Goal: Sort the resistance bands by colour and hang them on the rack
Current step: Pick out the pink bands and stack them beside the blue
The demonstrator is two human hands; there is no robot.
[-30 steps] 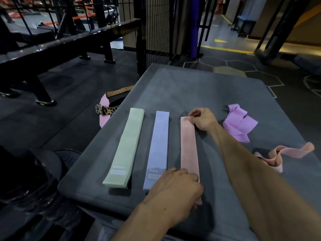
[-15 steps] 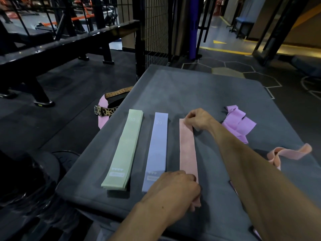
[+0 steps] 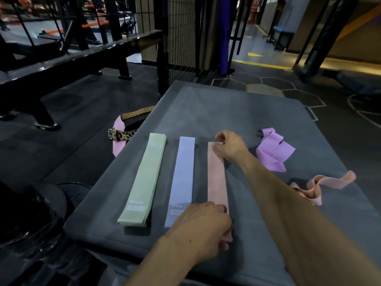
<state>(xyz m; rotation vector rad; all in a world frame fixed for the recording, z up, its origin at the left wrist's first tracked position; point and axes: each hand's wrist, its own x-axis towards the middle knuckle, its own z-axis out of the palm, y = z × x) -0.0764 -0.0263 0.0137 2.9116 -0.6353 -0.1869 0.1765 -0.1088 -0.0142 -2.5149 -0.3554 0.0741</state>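
Sorting approx. half done: flat green fabric band (image 3: pixel 144 179) & lilac one (image 3: pixel 182 178) laid out, left hand (image 3: pixel 203 226) & right hand (image 3: pixel 229 148) each pinching an end of flat pink band (image 3: pixel 216 176), crumpled purple band (image 3: pixel 273 152) & twisted pink band (image 3: pixel 321 184) unsorted, nothing hung yet.

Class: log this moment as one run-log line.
left hand: holds pink band near end | right hand: at far end | green band, blue band: flat

A leopard-print belt (image 3: pixel 122 134) lies beside the grey mat (image 3: pixel 226 112).

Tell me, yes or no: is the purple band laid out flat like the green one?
No, the purple band lies crumpled, unlike the flat green band.
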